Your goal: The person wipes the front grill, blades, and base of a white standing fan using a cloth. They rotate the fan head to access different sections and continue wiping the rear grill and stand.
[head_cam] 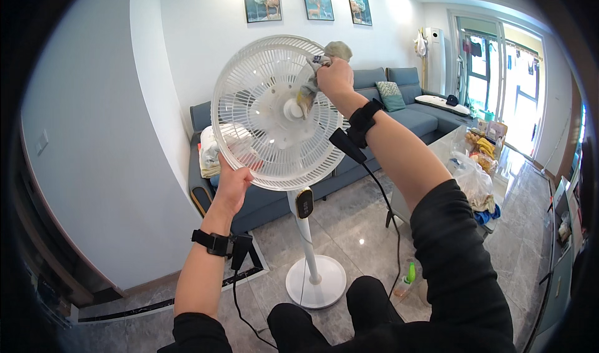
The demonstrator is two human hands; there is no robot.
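Observation:
A white pedestal fan stands upright before me, its round grille facing up toward me. My left hand grips the lower left rim of the grille, thumb in front. At the upper right rim, my right hand is closed on a greyish cloth with dark print. Part of that cloth hangs over the grille beside the central hub, and another bunch sticks out above the hand. Below the head, the pole carries a dark oval control panel. The round white base rests on the floor between my knees.
Behind the fan runs a blue-grey sofa with folded textiles at its left. A low table at right bears bags and food. On the tiles stands a spray bottle with a green top. Cables hang from both wrist straps.

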